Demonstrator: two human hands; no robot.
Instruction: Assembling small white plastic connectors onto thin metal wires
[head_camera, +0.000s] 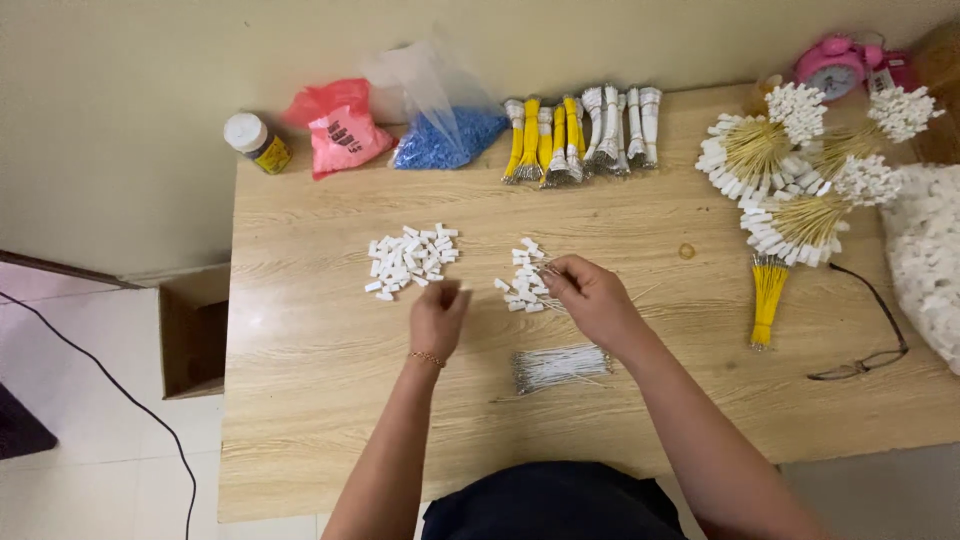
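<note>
My left hand (438, 318) hovers over the wooden table (300, 360), fingers bunched, just below a pile of small white plastic connectors (410, 258). Whether it pinches one is hidden. My right hand (592, 298) rests at a smaller pile of white connectors (522, 282), fingers pinched on thin white wires there. A loose bundle of white wires (558, 366) lies below my right wrist.
Along the far edge stand a small bottle (257, 142), a pink bag (340, 128), a clear bag of blue pieces (445, 135) and yellow and white wire bundles (580, 135). Finished wire bunches (800, 190), glasses (870, 335), a pink clock (832, 62) lie right. A cardboard box (193, 330) sits on the floor left.
</note>
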